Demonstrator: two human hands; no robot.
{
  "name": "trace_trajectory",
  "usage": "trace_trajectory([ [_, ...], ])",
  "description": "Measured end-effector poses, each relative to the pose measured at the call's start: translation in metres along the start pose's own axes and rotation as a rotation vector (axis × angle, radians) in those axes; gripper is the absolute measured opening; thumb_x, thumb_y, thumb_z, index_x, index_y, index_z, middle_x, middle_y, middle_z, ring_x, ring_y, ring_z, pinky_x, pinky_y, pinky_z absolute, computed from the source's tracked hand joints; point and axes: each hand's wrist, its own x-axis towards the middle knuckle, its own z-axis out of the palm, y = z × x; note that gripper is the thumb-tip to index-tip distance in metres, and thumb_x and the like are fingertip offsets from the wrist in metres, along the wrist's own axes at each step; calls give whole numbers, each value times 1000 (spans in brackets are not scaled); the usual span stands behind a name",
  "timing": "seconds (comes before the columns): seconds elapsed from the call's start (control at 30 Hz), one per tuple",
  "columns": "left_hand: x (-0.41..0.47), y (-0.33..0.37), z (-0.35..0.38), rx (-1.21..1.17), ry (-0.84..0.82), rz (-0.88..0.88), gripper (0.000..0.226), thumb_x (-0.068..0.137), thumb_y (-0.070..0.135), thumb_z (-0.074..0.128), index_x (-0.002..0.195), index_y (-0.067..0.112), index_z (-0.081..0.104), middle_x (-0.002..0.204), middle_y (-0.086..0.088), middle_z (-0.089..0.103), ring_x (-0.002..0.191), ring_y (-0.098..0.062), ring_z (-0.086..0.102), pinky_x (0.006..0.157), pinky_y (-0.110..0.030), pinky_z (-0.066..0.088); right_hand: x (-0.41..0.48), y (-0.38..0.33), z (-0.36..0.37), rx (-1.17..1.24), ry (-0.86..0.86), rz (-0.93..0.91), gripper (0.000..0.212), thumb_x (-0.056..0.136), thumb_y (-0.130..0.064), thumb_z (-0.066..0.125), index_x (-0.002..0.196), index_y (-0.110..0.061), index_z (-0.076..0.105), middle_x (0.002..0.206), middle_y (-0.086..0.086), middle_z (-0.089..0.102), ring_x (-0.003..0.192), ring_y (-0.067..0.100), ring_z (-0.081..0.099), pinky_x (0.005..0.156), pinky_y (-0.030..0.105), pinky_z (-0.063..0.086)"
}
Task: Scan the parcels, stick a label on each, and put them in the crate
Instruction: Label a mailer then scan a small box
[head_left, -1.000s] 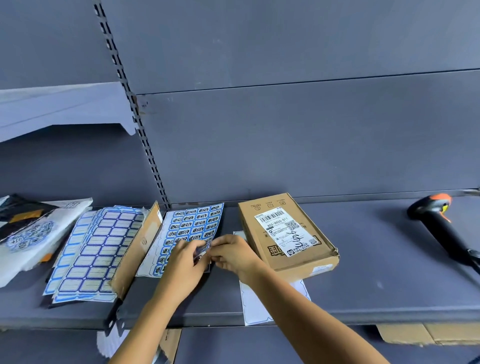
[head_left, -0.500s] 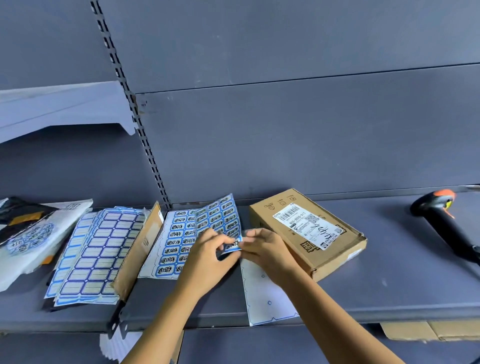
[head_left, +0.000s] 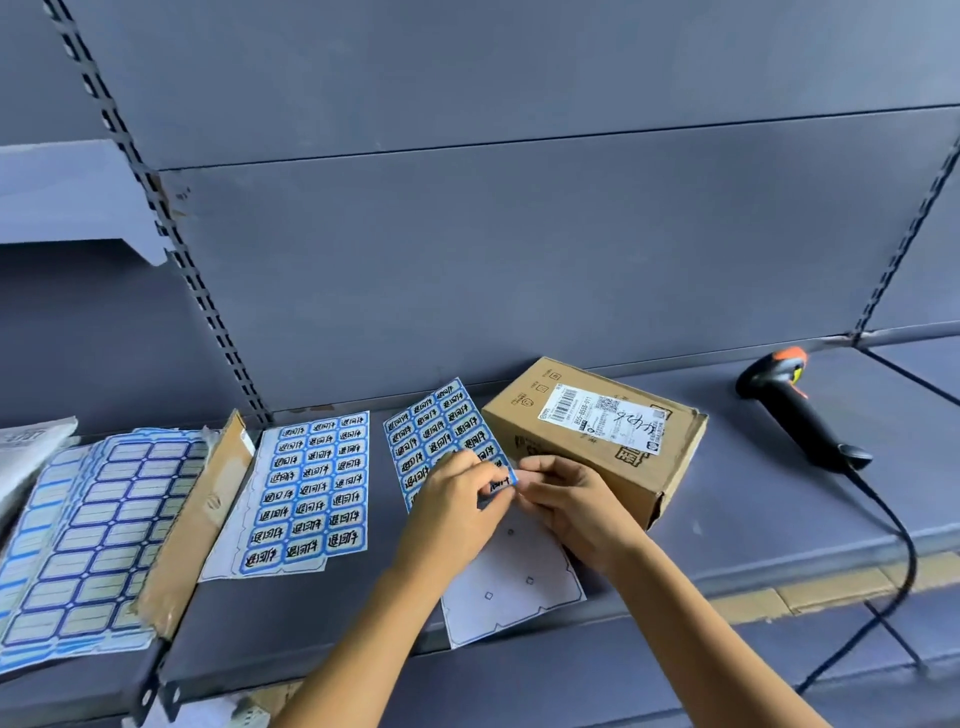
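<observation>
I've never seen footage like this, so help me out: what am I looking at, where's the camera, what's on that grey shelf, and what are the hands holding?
There is no machine here: these are a person's two bare hands, filmed by one wide-angle camera worn on their head, looking forward and down. On the grey shelf lie a cardboard parcel with a white shipping slip, a black and orange scanner on a cable to its right, a second sheet of blue labels to its left, and further left a stack of blank label sheets. The left hand holds a partly used label sheet, while the right hand pinches one label at its corner, apparently peeling it off. No crate shows in this view.
</observation>
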Motion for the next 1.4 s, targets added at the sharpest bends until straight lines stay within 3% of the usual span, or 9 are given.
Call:
trace_trajectory([
  [0.27, 2, 0, -5, 32, -9, 1, 21, 80, 32, 60, 75, 15, 71, 70, 4, 57, 74, -16, 52, 66, -19, 35, 1, 5, -1, 24, 0, -69, 25, 81, 24, 51, 88, 0, 54, 67, 10, 70, 61, 17, 70, 61, 26, 59],
  [0.43, 0, -1, -7, 16, -43, -60, 17, 82, 28, 65, 72, 15, 70, 70, 5, 57, 76, -14, 50, 65, -17, 30, 2, 10, -1, -125, 21, -120, 27, 80, 23, 55, 87, -3, 52, 68, 9, 69, 62, 17, 68, 63, 26, 59],
  [0.77, -3, 9, -10, 138, -122, -108, 18, 82, 26, 62, 68, 15, 65, 74, 2, 59, 81, -21, 50, 71, -36, 43, -4, 19, 1, -411, 94, -267, 34, 77, 20, 63, 81, -8, 45, 72, 10, 71, 67, 18, 64, 69, 29, 54],
  [1.03, -6, 14, -9, 140, -118, -177, 19, 84, 21, 58, 67, 13, 61, 71, 2, 53, 78, -20, 48, 62, -29, 34, -4, 20, 2, -502, 104, -276, 31, 77, 16, 66, 83, -8, 47, 70, 4, 72, 67, 13, 63, 69, 27, 54],
  [1.17, -8, 16, -7, 110, -70, -227, 21, 83, 19, 59, 63, 18, 53, 71, 3, 51, 71, -19, 47, 59, -31, 37, -4, 22, 2, -540, 128, -284, 30, 76, 14, 67, 83, -9, 48, 71, 4, 71, 68, 13, 63, 69, 27, 53],
  [1.4, -15, 9, -3, -148, -81, -421, 19, 84, 18, 62, 65, 20, 59, 64, 8, 59, 60, -6, 51, 56, -21, 40, -5, 26, 5, -759, 187, -332, 25, 74, 6, 69, 78, -13, 52, 73, 1, 67, 66, 10, 58, 62, 26, 48],
])
